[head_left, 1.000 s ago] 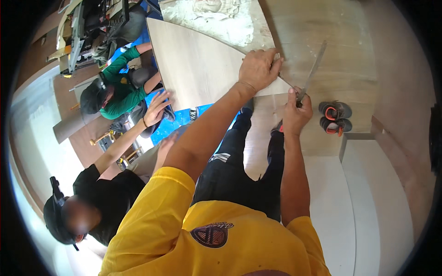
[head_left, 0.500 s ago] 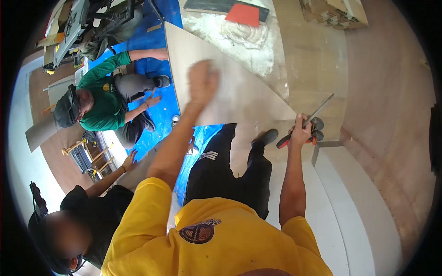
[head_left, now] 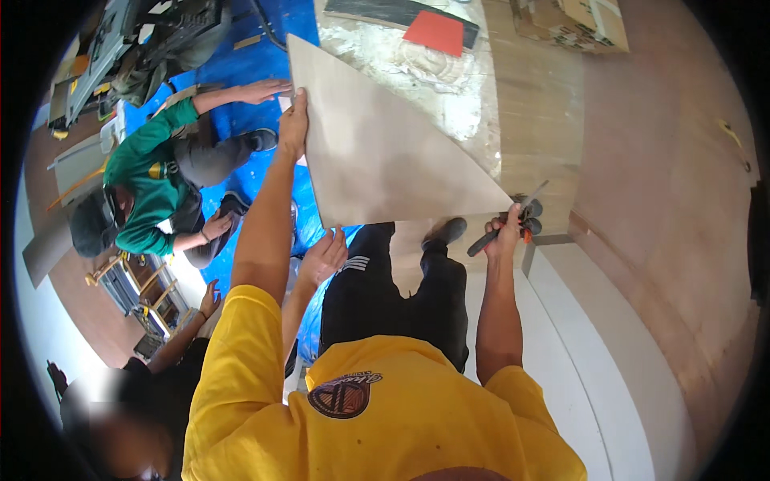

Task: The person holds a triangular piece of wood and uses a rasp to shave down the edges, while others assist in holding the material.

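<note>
My left hand (head_left: 293,124) grips the left edge of a large triangular light wood-look board (head_left: 385,152), high near its upper corner. My right hand (head_left: 504,232) is closed around a dark-handled tool (head_left: 481,244) with a thin metal blade, right at the board's pointed right corner; whether it also pinches the board is unclear. Just below the board's lower-left corner is another person's hand (head_left: 325,255), its fingertips at the edge. A co-worker in green (head_left: 152,168) reaches toward the board's upper-left corner from the left.
A plaster-smeared surface (head_left: 461,104) carries a red sheet (head_left: 433,30). Blue sheeting (head_left: 241,64) lies at the left, near piled equipment (head_left: 120,48). A cardboard box (head_left: 569,24) sits upper right, shoes (head_left: 531,218) by the right corner. A person in black (head_left: 140,417) is at the lower left.
My left hand has moved from near the board's right part across to its left edge. The board has shifted and turned. Another person's hand has come up at its lower-left corner.
</note>
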The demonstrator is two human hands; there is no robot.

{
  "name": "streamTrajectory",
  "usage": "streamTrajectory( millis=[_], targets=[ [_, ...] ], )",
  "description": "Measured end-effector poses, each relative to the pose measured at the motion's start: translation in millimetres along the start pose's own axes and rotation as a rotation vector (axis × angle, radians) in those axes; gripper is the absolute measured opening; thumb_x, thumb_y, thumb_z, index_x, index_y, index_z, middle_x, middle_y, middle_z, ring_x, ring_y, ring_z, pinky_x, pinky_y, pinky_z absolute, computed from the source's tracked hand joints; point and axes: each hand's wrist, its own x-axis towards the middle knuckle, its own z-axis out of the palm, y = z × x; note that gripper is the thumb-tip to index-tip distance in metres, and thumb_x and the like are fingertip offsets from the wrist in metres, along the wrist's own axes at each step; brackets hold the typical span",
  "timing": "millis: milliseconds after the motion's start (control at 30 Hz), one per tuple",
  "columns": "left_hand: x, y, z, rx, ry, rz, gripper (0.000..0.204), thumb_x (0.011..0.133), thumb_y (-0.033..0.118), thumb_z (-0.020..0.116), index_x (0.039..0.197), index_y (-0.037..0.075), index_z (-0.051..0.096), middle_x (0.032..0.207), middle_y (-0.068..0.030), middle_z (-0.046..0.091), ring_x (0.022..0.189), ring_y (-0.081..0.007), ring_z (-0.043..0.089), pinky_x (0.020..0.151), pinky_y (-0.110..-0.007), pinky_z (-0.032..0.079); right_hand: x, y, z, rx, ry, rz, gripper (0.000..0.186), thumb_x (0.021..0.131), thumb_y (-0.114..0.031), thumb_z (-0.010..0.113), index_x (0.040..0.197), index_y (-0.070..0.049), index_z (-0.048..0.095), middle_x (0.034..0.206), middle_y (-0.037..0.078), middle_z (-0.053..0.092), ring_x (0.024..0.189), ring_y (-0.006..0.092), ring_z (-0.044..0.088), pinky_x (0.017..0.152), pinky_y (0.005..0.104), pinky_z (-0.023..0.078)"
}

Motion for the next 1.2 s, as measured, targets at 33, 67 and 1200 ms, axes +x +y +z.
streamTrajectory(
  millis=[33,67,1200],
  targets=[
    [1,0,-6,0.029,-0.005,-0.024,0.092,0.094,0.069,0.054,0.128,-0.016,0.058,0.115,-0.0212,0.069,0.103,-0.0258,0.068,0.088,-0.034,0.053,-6,-3,5,0.012,-0.007,-0.007,0.036,0.097,-0.047,0.068,0.087,-0.016,0.051,0.074,-0.004,0.042,0.055,0.0098,0.041,0.05,0.0277,0.035],
    [-1,-1,-15,0.156,0.027,0.042,0.092,0.096,0.071,0.048,0.13,-0.013,0.059,0.12,-0.0223,0.068,0.109,-0.029,0.067,0.092,-0.037,0.053,-13,-4,11,0.025,-0.017,-0.012,0.039,0.096,-0.048,0.069,0.083,-0.017,0.05,0.07,-0.004,0.041,0.054,0.0096,0.041,0.048,0.0276,0.035],
    [-244,-137,169,-0.812,0.251,-0.31,0.072,0.106,0.06,0.025,0.155,0.008,0.027,0.155,-0.0187,0.035,0.14,-0.0406,0.041,0.106,-0.061,0.045,260,-216,287,-0.868,-0.654,-0.217,0.044,0.087,-0.056,0.076,0.083,-0.014,0.06,0.061,-0.006,0.048,0.053,0.0073,0.044,0.049,0.0264,0.038]
  ],
)
